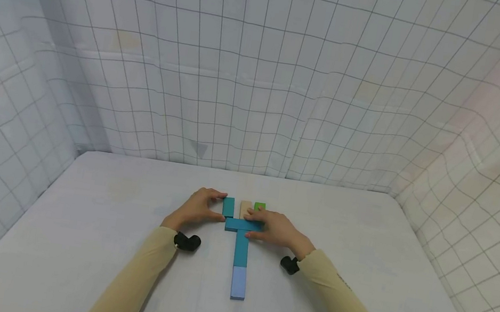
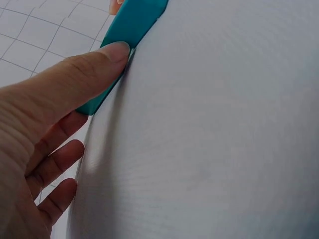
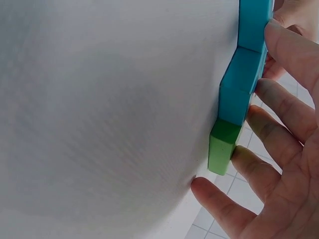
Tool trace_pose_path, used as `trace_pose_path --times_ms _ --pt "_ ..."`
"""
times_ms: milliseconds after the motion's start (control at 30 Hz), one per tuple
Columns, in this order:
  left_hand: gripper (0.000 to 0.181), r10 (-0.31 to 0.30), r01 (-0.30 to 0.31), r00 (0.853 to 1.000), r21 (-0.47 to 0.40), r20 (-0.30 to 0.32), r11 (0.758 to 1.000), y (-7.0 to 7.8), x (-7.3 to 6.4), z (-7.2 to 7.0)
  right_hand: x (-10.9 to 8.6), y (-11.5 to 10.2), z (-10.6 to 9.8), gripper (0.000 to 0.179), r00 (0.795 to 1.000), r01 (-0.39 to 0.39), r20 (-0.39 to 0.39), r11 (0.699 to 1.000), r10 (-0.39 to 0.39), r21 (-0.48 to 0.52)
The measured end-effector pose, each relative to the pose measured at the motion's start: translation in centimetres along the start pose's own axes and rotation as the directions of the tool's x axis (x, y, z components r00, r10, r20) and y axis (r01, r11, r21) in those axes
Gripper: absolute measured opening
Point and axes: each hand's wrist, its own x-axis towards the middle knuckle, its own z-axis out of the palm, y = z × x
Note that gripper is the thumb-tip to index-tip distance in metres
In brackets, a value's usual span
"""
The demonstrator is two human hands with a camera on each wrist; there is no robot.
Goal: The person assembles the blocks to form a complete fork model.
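Near the middle of the table, flat coloured blocks lie together. My left hand [image 1: 197,206] pinches the upper-left teal block [image 1: 229,207] between thumb and index finger; in the left wrist view its other fingers are loosely bent. My right hand [image 1: 279,229] rests over the group with spread fingers, some touching the tops. Under and beside it are the crosswise blue block [image 1: 239,224], a beige block [image 1: 245,207] and a green block [image 1: 260,205]. The lengthwise teal block [image 1: 241,249] runs toward me, with the right thumb at its upper end. A light blue block [image 1: 238,284] continues it.
A white table [image 1: 69,258] surrounds the blocks. White grid-patterned cloth [image 1: 262,71] hangs behind and on both sides. Each wrist carries a small black camera, the left one [image 1: 187,242] and the right one [image 1: 290,265].
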Motion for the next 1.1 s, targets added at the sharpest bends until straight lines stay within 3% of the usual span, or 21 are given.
trace_pose_path --times_ms 300,1100 --pt "0.067 -0.023 0.023 1.000 -0.005 0.010 1.000 -0.08 -0.12 -0.17 0.01 -0.11 0.00 0.058 1.000 0.015 -0.004 1.000 -0.015 -0.005" --pt "0.068 0.012 -0.012 1.000 -0.029 0.006 0.999 -0.03 0.03 0.01 -0.09 0.07 0.05 0.058 1.000 -0.003 -0.005 1.000 0.003 0.004"
